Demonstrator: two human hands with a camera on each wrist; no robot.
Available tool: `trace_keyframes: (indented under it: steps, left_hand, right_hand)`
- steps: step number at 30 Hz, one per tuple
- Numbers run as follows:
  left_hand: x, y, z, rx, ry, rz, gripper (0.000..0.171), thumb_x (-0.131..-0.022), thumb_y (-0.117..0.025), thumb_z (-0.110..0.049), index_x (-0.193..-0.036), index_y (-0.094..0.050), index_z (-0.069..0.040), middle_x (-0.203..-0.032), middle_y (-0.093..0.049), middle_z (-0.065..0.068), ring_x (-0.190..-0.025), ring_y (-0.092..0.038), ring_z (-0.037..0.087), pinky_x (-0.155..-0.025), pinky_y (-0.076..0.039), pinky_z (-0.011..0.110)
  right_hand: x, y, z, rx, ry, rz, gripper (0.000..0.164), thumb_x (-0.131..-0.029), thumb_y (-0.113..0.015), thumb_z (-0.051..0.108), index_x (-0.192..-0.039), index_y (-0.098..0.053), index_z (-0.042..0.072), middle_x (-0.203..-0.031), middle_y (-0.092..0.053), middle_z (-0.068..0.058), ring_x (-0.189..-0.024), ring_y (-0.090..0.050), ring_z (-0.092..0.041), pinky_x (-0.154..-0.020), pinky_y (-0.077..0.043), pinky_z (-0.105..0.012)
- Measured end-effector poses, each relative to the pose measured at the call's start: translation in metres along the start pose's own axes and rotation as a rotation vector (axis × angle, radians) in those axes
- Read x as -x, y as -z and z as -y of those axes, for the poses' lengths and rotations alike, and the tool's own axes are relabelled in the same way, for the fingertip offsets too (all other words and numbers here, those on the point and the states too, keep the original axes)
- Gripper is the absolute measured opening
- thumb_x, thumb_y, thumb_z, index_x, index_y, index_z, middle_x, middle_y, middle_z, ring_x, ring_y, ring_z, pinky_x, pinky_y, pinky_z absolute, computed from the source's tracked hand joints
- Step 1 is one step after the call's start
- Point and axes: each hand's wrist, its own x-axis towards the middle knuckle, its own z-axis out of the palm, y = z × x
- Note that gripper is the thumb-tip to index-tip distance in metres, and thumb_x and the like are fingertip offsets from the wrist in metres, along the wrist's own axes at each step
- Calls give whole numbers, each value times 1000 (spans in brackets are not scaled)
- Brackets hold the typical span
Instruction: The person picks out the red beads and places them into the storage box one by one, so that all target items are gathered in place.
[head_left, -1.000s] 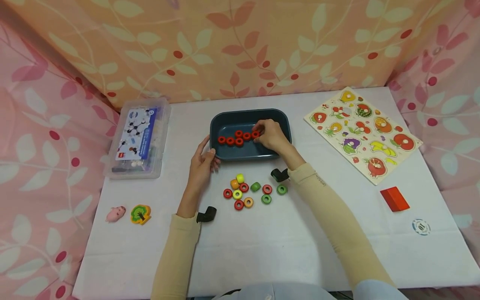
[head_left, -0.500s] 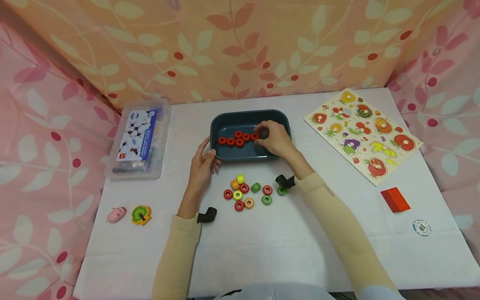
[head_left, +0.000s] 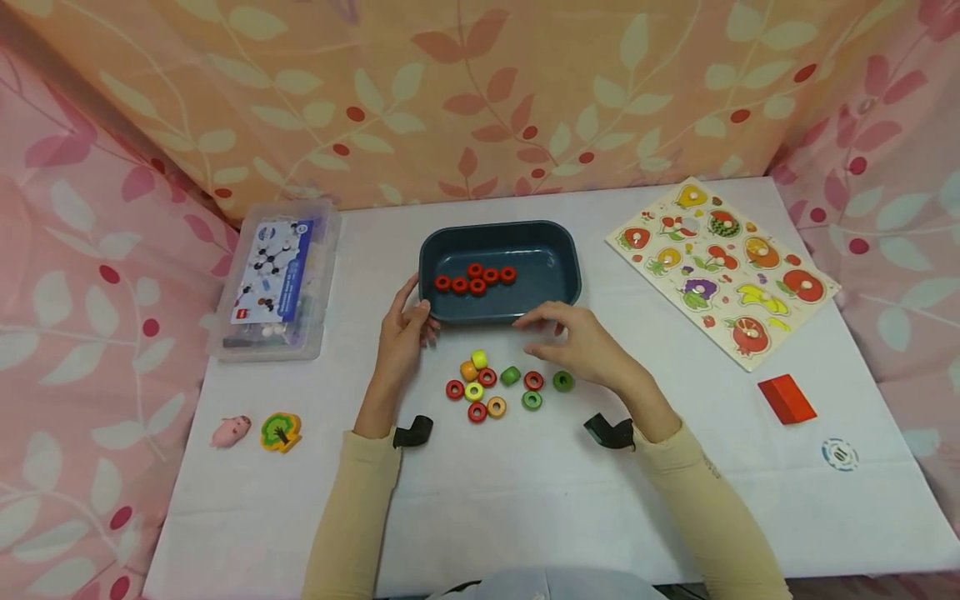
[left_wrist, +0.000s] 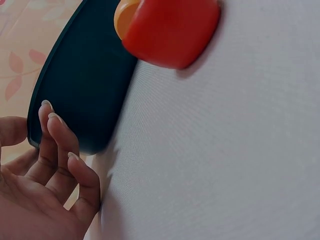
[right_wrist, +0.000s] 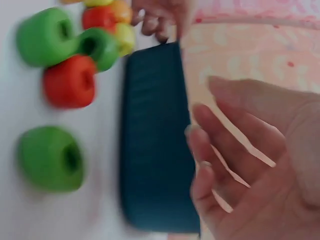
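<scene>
My left hand (head_left: 401, 340) holds the dark blue tray (head_left: 501, 314) at its near left corner, fingers bent against the outside. In the left wrist view, the fingers (left_wrist: 62, 137) lie against the tray's end. Inside the tray sit several red ring-shaped beads (head_left: 477, 287), grouped toward the left. My right hand (head_left: 581, 342) hovers in front of the tray's near right side, thumb and fingers parted and holding nothing. Below and left of it lie loose beads: a green bead (head_left: 563, 381), a red bead (head_left: 533, 381), a yellow bead (head_left: 474, 392), an orange bead (head_left: 497, 407) and others.
A clear plastic box (head_left: 273, 279) stands at left. Near it lie a pink pig figure (head_left: 231, 432) and a tree-shaped piece (head_left: 281, 432). At right are a fruit puzzle board (head_left: 723, 267), a red block (head_left: 787, 399) and a round chip (head_left: 840, 455) on the white tablecloth (head_left: 525, 500).
My right hand has left a red bead in the tray and moved back toward me, over the tray's near rim. The left hand stays at the tray's corner.
</scene>
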Motion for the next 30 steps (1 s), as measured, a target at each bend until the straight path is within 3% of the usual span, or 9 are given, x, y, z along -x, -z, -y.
trace_keyframes:
  steps: [5, 10, 22, 30]
  left_hand:
    - [5, -1, -8, -8, 6, 1, 52, -106, -50, -18, -156, -37, -20, -93, -64, 34, -76, -57, 45, -65, -47, 40]
    - [6, 0, -9, -1, 5, 3, 51, -106, -50, -18, -156, -37, -20, -95, -63, 37, -79, -54, 51, -65, -47, 41]
    - [5, -1, -8, -7, 14, 1, 51, -106, -50, -19, -156, -37, -22, -93, -64, 32, -81, -54, 52, -66, -47, 44]
    - [5, -1, -8, -3, 15, 0, 51, -106, -50, -19, -155, -37, -21, -92, -64, 31, -78, -55, 49, -66, -47, 43]
  right_hand:
    - [17, -6, -16, 12, -96, 134, 38, -84, -79, 5, -121, -71, 10, -120, -69, -6, -108, -58, -27, -94, -45, -48]
    - [24, -17, -31, 15, -107, 209, 42, -82, -82, 6, -122, -70, 11, -121, -67, -2, -110, -59, -21, -100, -47, -44]
    - [23, -24, -39, 42, -85, 202, 30, -80, -84, 8, -107, -74, 16, -106, -67, 5, -100, -56, -18, -93, -48, -40]
    - [13, -4, -25, 26, -76, 156, 31, -79, -85, 9, -107, -74, 18, -101, -68, 6, -97, -58, -24, -85, -46, -43]
